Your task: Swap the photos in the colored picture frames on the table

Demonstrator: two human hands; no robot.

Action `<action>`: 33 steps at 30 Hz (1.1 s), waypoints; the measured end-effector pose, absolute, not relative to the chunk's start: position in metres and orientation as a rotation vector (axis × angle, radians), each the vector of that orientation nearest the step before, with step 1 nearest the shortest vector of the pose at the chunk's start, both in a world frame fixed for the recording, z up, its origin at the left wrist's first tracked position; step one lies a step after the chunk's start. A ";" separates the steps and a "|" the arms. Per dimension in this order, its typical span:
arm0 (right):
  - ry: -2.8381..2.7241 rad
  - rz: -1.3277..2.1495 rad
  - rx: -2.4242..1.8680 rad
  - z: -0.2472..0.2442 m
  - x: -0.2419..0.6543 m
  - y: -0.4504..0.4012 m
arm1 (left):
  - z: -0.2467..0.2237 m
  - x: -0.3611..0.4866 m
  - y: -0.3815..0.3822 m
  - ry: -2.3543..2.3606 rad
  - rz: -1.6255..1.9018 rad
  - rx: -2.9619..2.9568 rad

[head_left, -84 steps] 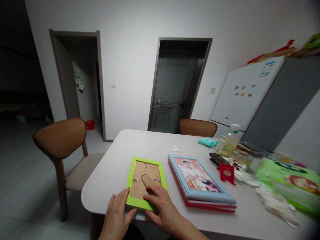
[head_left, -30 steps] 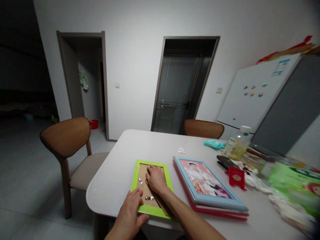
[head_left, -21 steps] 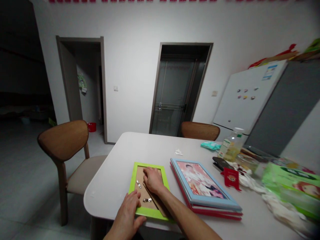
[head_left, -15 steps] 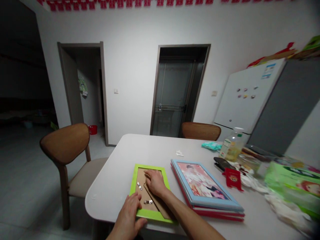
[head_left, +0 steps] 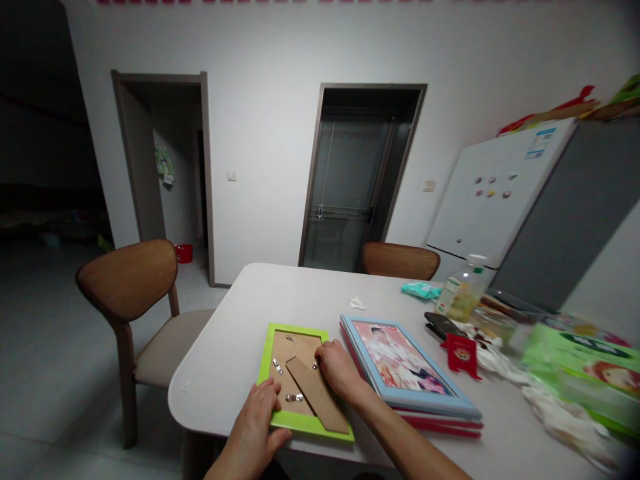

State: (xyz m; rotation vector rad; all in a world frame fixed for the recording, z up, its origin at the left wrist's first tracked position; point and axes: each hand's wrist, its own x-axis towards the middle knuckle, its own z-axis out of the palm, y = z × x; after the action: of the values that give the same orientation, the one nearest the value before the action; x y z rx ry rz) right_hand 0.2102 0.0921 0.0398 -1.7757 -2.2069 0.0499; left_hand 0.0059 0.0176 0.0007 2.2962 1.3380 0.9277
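A lime-green picture frame [head_left: 295, 421] lies back side up at the table's near edge. Its brown backboard [head_left: 287, 350] carries a hinged stand flap [head_left: 320, 397] and small metal clips: an upper one [head_left: 291, 339], a left one [head_left: 277, 366] and a lower one [head_left: 294, 398]. My left hand [head_left: 255, 423] rests on the lower left corner, fingers flat along the side and thumb spread toward the bottom edge. At the right side, my right hand [head_left: 340, 370] has its fingers bent and pinched at another metal clip [head_left: 315, 365], partly covered by the fingertips.
Right of the green frame is a stack of picture frames [head_left: 407, 360], a light-blue one on top. Farther right are a phone [head_left: 444, 326], a red packet [head_left: 461, 355], a bottle [head_left: 463, 290] and a green tissue pack [head_left: 585, 367]. A chair [head_left: 133, 287] stands left.
My right hand has moved from the clip at the top of the backboard to the one at the right side, uncovering the flap. My left hand stays at the corner. The view has shifted slightly.
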 end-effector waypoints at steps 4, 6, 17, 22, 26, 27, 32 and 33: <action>-2.196 0.052 -1.709 0.042 0.209 0.080 | 0.001 0.006 0.017 1.346 0.924 2.296; -2.189 0.090 -1.626 0.044 0.209 0.068 | 0.001 0.006 0.017 1.350 0.917 2.294; -2.221 0.257 -1.581 0.047 0.192 0.031 | 0.003 0.007 0.014 1.406 0.854 2.311; -2.138 0.300 -1.566 0.047 0.192 0.036 | 0.007 0.009 0.014 1.397 0.854 2.295; -2.084 0.353 -1.562 0.052 0.195 0.038 | 0.006 0.009 0.014 1.361 0.911 2.237; -2.066 0.362 -1.565 0.053 0.196 0.038 | 0.006 0.008 0.014 1.351 0.931 2.211; -2.041 0.372 -1.519 0.064 0.198 0.037 | 0.017 0.007 0.014 1.316 1.041 1.981; -2.048 0.362 -1.496 0.068 0.196 0.035 | 0.021 0.007 0.016 1.305 1.060 1.916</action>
State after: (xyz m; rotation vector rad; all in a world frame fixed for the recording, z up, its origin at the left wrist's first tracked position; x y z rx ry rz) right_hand 0.1955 0.0351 0.0676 -1.4959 -2.0481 0.3622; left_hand 0.0070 0.0156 0.0209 1.9161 1.3048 1.0596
